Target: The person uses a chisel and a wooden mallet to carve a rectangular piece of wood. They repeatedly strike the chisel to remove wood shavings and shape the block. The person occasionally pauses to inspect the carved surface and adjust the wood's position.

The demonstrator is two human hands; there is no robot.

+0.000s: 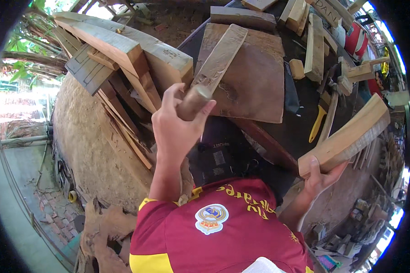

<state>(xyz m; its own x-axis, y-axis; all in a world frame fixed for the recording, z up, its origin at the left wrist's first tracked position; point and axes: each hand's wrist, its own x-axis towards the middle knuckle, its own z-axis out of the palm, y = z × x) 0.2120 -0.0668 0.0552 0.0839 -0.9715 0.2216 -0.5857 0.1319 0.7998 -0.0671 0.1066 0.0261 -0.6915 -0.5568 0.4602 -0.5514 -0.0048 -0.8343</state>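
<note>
My left hand [175, 120] is closed around a short, round wooden cylinder [193, 104], its flat end tilted up. Just beyond the cylinder, a long flat wooden piece [223, 54] lies slanted across a brown board [255, 82]. Whether the cylinder and this piece are joined, I cannot tell. On the right, my right hand [321, 179] grips the near end of a thick, slightly curved wooden block [351, 134], thumb on top and fingers beneath. The block is raised and slopes up to the right.
Large timber beams [136, 54] are stacked at the left beside a big rounded tan mass [84, 132]. A yellow-handled brush [319, 123] and a long wooden handle [329, 116] lie on the dark surface at right. Several wood offcuts [313, 50] and a red-and-white object [356, 41] are farther back.
</note>
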